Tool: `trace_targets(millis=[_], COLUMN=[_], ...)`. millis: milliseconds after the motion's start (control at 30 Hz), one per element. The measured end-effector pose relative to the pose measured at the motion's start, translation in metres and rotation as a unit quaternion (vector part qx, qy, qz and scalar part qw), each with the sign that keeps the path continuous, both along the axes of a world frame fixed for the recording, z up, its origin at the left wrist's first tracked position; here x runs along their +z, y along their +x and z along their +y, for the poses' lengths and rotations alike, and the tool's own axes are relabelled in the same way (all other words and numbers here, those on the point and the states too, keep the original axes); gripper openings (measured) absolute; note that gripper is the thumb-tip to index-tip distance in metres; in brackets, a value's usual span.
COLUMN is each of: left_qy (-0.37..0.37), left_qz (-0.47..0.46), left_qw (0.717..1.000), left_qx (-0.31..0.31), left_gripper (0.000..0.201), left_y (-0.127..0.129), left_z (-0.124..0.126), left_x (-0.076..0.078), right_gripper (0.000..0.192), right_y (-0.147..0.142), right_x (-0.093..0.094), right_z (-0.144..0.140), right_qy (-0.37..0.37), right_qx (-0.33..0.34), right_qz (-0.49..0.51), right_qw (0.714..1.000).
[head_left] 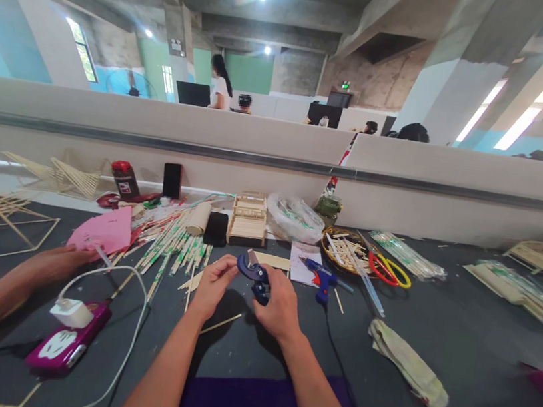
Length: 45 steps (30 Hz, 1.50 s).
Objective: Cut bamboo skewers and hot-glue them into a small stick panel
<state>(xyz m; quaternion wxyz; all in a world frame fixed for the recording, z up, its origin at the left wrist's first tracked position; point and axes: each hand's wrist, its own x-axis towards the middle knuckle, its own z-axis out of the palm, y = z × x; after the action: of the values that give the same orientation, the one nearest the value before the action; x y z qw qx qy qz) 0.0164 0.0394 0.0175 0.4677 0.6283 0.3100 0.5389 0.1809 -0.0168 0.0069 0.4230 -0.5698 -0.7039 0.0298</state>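
Note:
My right hand (278,309) grips the handles of a blue cutter tool (254,275) held just above the dark table. My left hand (212,284) is at the cutter's jaw, fingertips pinched there; whether it holds a stick in the jaw I cannot tell. A thin wooden stick (220,324) lies on the table below my hands. Right behind the cutter lies a flat piece of joined wooden sticks (272,260).
Another person's arm and hand (48,263) reach in from the left near a pink paper (104,231). A pink power strip (67,340) with white plug and cable sits front left. Chopstick packets (180,239), a small stick frame (248,218), a blue glue gun (322,277), scissors (389,270) and a folded cloth (408,363) surround my hands.

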Motion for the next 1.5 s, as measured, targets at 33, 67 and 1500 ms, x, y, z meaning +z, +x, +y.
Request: trace_targets(millis=[33,67,1500], left_qy=[0.003,0.005,-0.050], left_qz=[0.005,0.007,0.627], left_qw=[1.000,1.000,0.680], left_qx=[-0.002,0.000,0.377], left_gripper=[0.021,0.021,0.055], left_y=[0.000,0.001,-0.038], left_z=[0.000,0.000,0.002], left_x=[0.000,0.000,-0.016], right_gripper=[0.061,0.060,0.054], right_y=[-0.001,-0.001,0.016], right_x=[0.001,0.003,-0.015], right_z=[-0.001,-0.001,0.015], right_qy=[-0.003,-0.005,-0.068], right_qx=[-0.002,-0.003,-0.120], right_qz=[-0.015,-0.028,0.203], right_qw=[1.000,1.000,0.969])
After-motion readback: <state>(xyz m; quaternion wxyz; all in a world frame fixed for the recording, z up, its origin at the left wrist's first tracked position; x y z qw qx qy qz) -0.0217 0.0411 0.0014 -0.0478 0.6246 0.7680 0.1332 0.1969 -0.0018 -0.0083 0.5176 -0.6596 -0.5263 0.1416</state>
